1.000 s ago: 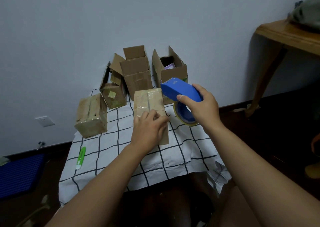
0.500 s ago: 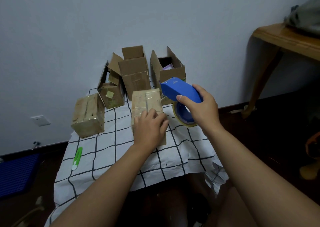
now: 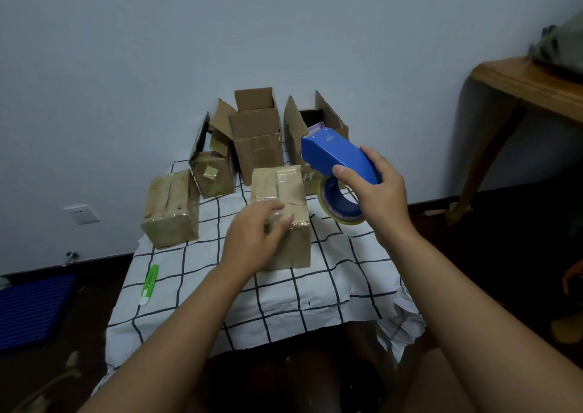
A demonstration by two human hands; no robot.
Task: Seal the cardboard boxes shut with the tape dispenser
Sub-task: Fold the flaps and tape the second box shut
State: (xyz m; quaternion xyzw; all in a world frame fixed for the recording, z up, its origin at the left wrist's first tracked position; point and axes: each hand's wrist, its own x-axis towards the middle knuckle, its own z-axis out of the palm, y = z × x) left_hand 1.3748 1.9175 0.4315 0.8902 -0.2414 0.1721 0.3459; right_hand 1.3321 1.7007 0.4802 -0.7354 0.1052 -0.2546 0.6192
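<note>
Two cardboard boxes look sealed: a taped box [image 3: 172,209] near the left edge of the checked tablecloth [image 3: 284,299] and the middle box [image 3: 282,210], clear tape along its top seam, while three open boxes [image 3: 257,135] at the far edge are left to do. The left hand [image 3: 255,239] presses loosely bent fingers onto the middle box's near top edge. The right hand [image 3: 375,191] grips the blue tape dispenser [image 3: 339,160], raised just right of that box, apart from it.
</note>
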